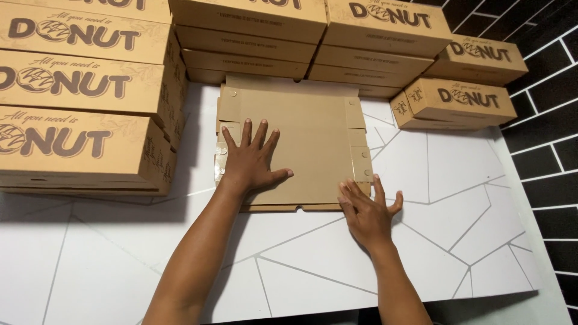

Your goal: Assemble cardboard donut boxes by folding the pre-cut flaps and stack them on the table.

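I see a white table (421,180) with thin grey lines, and a black brick wall (548,96) on the right of the frame.

My left hand (253,161) lies flat, fingers spread wide, pressing down on a flat piece of brown cardboard (313,138) in the middle of the frame. It holds nothing; it just pushes. My right hand (367,210) is open too, fingers stretched out, touching the lower right corner of the cardboard where it meets the table.

The cardboard looks like a box not folded up yet. It has small flaps along its left and right sides and lies flat on the table. I think it is light and a bit stiff, but it will bend at the fold lines. It may slide on the smooth table, so pressing on the middle keeps it in place. The edges and flaps look like good spots to grab.

Around it are finished brown boxes: a tall stack (84,96) at the upper left, more stacks (313,42) along the top, and smaller boxes (463,102) at the upper right.
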